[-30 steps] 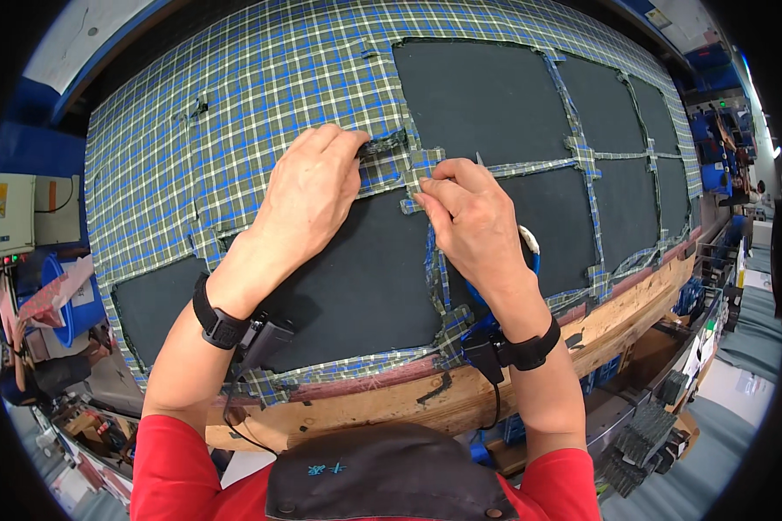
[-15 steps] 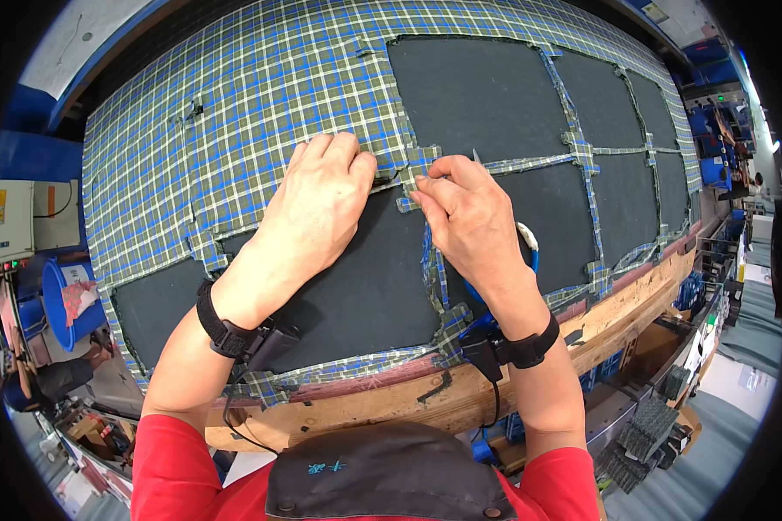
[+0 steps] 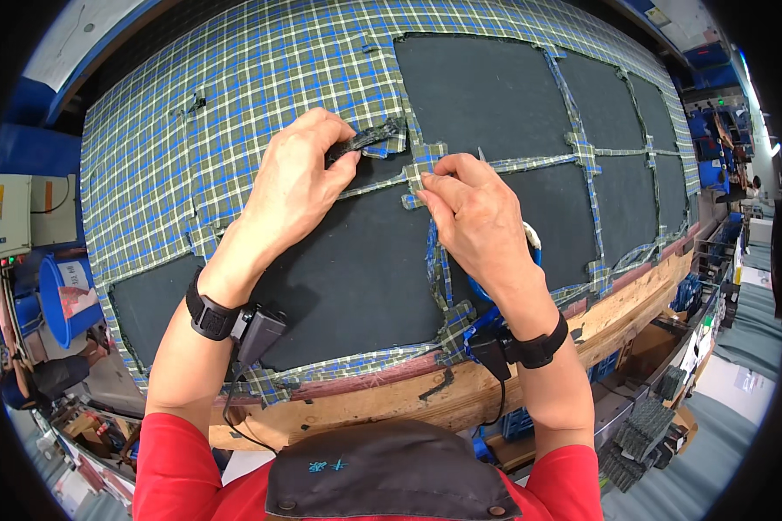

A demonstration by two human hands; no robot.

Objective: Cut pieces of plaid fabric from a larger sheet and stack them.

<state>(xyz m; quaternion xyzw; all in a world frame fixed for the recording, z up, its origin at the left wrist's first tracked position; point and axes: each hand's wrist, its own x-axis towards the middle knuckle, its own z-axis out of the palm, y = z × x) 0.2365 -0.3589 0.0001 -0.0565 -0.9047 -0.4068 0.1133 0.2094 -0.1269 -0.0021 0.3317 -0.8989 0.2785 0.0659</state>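
Pinching dark scrap (image 3: 369, 139) in left hand (image 3: 300, 187), lifted off plaid fabric (image 3: 235, 113); right hand (image 3: 478, 221) closed on plaid strip (image 3: 426, 165) at crossing of cut-outs. Dark foam panels (image 3: 487, 95) exposed beneath, atop wooden counter (image 3: 391, 399).

Blue-green-white plaid cloth (image 3: 235, 122) w/ black panels (image 3: 487, 95), red sleeves (image 3: 182, 469).
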